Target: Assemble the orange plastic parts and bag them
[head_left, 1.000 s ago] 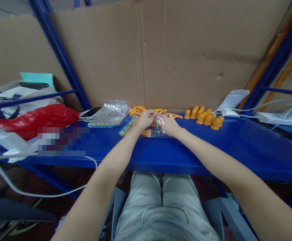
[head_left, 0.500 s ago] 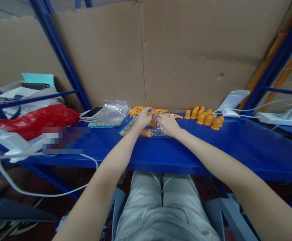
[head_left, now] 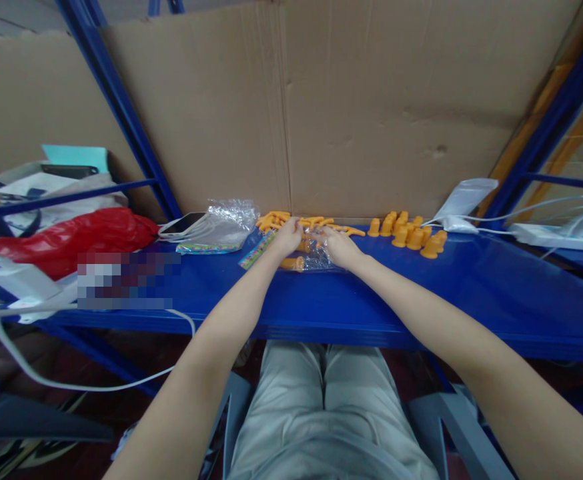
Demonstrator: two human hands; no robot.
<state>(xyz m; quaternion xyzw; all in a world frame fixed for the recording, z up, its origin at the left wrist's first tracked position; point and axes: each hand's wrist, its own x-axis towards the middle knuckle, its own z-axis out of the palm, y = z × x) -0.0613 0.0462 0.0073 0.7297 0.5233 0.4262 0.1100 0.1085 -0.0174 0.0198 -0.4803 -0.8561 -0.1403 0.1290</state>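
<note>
On the blue shelf top [head_left: 321,300], a clear plastic bag [head_left: 316,261] with a colourful printed strip [head_left: 257,250] lies under my two hands, orange plastic pieces inside it. My left hand [head_left: 287,238] is at the bag's upper left, its fingers drawn together and partly hidden. The fingers of my right hand [head_left: 342,247] are bent on the clear film at the bag's right side. An orange cup-like piece [head_left: 291,265] lies at the lower left of the bag. Behind my hands are loose orange branching pieces [head_left: 273,220].
Several orange bell-shaped pieces [head_left: 410,233] stand to the right. Left of my hands lie a stack of clear bags [head_left: 231,227] and a phone [head_left: 185,225]. A red plastic bag [head_left: 81,240] and white cables [head_left: 9,360] are at far left. Cardboard [head_left: 371,107] walls the back.
My left hand has drawn slightly back and its fingers are lower. My right fingers have curled in more on the bag's film. The other things are unmoved.
</note>
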